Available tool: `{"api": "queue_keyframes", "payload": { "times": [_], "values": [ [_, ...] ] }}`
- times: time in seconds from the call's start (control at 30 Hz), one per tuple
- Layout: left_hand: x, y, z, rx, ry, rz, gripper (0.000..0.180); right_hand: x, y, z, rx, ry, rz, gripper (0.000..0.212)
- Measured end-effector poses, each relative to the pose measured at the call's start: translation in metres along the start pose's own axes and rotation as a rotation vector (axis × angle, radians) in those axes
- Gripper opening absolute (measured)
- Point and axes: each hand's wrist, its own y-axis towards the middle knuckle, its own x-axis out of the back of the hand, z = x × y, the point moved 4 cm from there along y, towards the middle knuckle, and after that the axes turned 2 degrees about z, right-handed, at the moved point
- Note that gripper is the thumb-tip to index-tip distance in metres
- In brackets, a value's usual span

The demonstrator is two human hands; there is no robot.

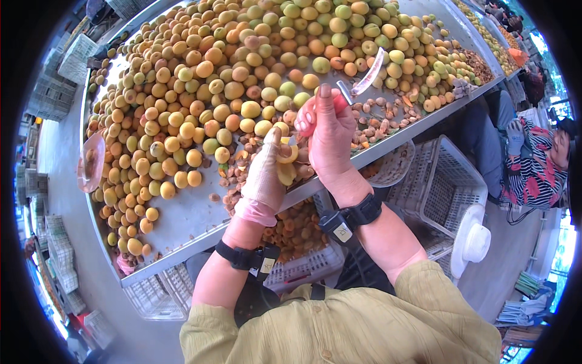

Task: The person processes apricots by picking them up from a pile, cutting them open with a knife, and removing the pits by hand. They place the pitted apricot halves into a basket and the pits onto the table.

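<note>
Over the near edge of the metal table (194, 233), my left hand (264, 176), in a pale glove with a pink cuff, is closed around a cut apricot (287, 162). Its yellow flesh shows on the side toward my right hand. My right hand (332, 136) is bare and grips the red handle of a knife (371, 74), thumb up along it. The curved blade points up and away to the right, apart from the fruit. Whole apricots (200, 103), yellow, orange and greenish, are heaped beyond both hands. Brown pits (377, 121) lie scattered around and behind the hands.
Below the table edge, a crate (309, 270) holds apricot pieces; a white basket (394, 167) and grey crates (458, 182) stand to the right. A white hat (474, 242) is nearby. Another person (536, 161) sits far right. A clear plastic container (91, 164) rests at the left edge.
</note>
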Motion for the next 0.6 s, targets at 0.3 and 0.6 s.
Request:
{"api": "queue_keyframes", "payload": {
  "times": [0.3, 0.6],
  "values": [
    [0.011, 0.004, 0.008, 0.004, 0.062, -0.011, 0.035, -0.005, -0.011, -0.006, 0.225, -0.394, 0.154, 0.033],
    [0.023, 0.016, 0.017, -0.064, 0.115, -0.109, 0.036, -0.009, -0.001, -0.013, 0.019, -0.125, -0.013, 0.040]
  ]
}}
